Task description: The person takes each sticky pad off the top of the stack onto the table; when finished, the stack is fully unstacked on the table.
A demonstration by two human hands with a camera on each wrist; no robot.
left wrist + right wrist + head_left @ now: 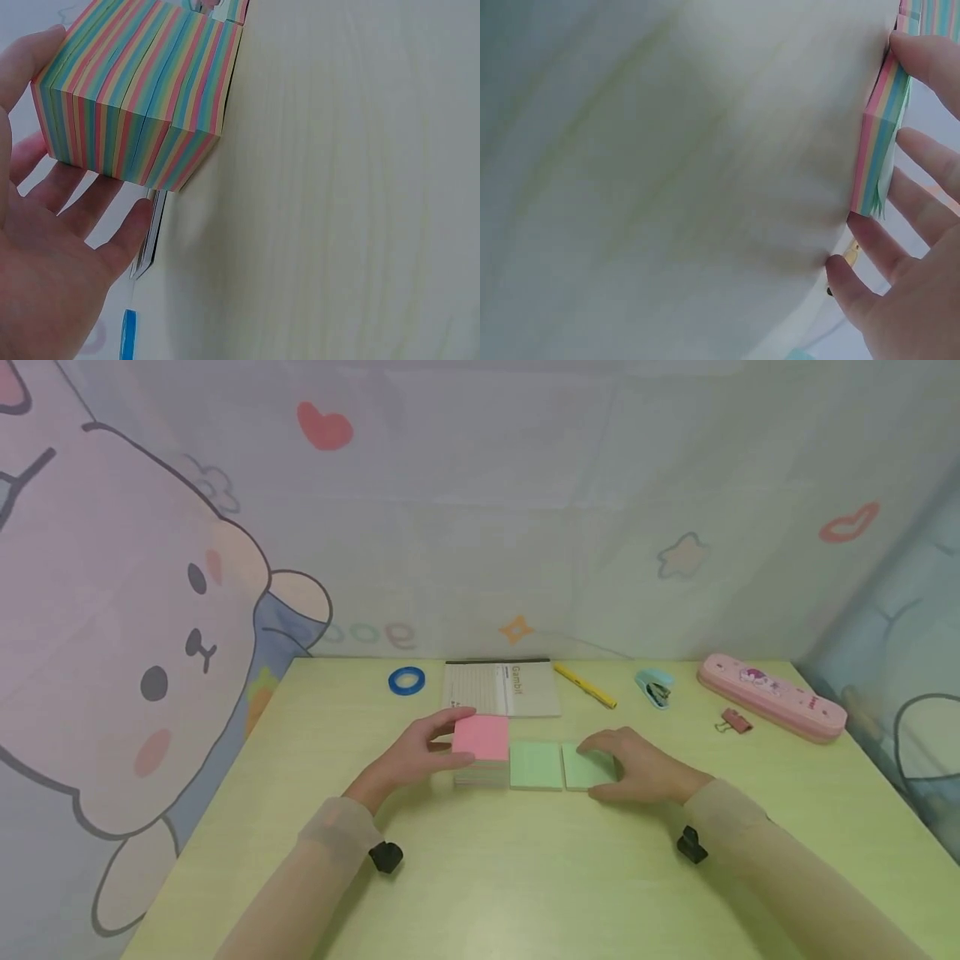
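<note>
In the head view a tall stack of sticky note pads [481, 739] with a pink top stands mid-table. My left hand [420, 750] grips it from the left, thumb on the near side, fingers at the far side. Its striped pink, yellow, green and blue edges [142, 90] fill the top of the left wrist view. Right of the stack lie two thin pads with green tops, a middle pad [536, 766] and a right-hand pad [583, 768]. My right hand [637, 767] holds the right-hand pad between thumb and fingers, its striped edge [877, 142] showing in the right wrist view.
Behind the stack lies a notebook [525, 689], with a blue tape roll [407, 681] to its left and a yellow pen [585, 686] to its right. Farther right are a mint stapler [656, 688], a pink binder clip [735, 721] and a pink pencil case [772, 696].
</note>
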